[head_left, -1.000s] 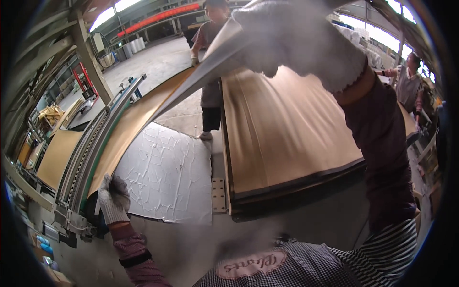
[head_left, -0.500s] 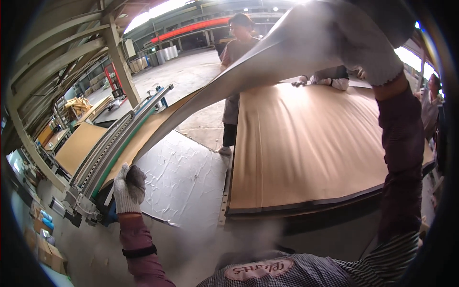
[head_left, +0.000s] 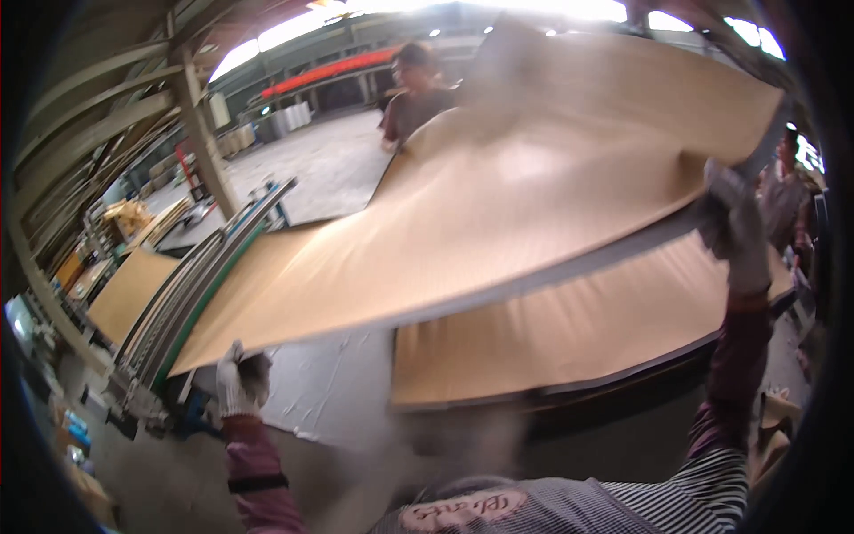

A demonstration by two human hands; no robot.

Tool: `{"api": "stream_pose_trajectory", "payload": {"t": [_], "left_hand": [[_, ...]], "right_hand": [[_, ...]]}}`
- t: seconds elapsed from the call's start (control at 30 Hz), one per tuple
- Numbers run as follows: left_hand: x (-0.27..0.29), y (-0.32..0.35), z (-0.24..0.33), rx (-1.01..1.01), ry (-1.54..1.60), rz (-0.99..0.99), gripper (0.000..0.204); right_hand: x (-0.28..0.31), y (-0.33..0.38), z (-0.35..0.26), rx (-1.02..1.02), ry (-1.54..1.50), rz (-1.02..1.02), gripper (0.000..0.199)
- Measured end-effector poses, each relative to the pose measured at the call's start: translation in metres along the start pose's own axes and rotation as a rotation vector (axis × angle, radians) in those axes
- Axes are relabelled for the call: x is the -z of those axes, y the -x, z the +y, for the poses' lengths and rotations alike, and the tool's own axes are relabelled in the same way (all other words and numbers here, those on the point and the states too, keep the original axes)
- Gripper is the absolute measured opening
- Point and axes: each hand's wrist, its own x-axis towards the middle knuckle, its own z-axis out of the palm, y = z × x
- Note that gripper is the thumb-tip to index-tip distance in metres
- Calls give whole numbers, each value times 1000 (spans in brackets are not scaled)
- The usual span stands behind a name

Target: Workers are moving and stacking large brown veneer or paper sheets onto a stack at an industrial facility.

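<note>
Above a sheet stack [head_left: 578, 329] on concrete floor [head_left: 329, 400], lifted veneer sheet [head_left: 498, 205].

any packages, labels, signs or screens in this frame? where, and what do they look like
Oval patch: on the wearer's striped shirt, bottom centre; pale with red lettering.
Small boxes: far lower left on the floor beside the roller track; blue and tan, blurred.
Pale wrapped bundles: far back on the hall floor, left of the co-worker; whitish, upright, possibly packages.
No screens or signs that I can make out.
</note>
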Motion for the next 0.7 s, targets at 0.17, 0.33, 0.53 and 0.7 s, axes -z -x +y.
{"api": "stream_pose_trajectory", "payload": {"t": [0.17,0.33,0.53,0.7], "left_hand": [[7,33,-42,82,-207,-113,21],[-14,39,-105,4,-12,-134,29],[-79,62,-132,-53,-195,-94,30],[-86,60,-126,23,-430,-125,29]], "right_hand": [[28,64,50,-247,122,344,32],[84,108,135,-411,-90,490,28],[151,164,258,-531,433,412,34],[174,181,307,-295,910,273,35]]}}
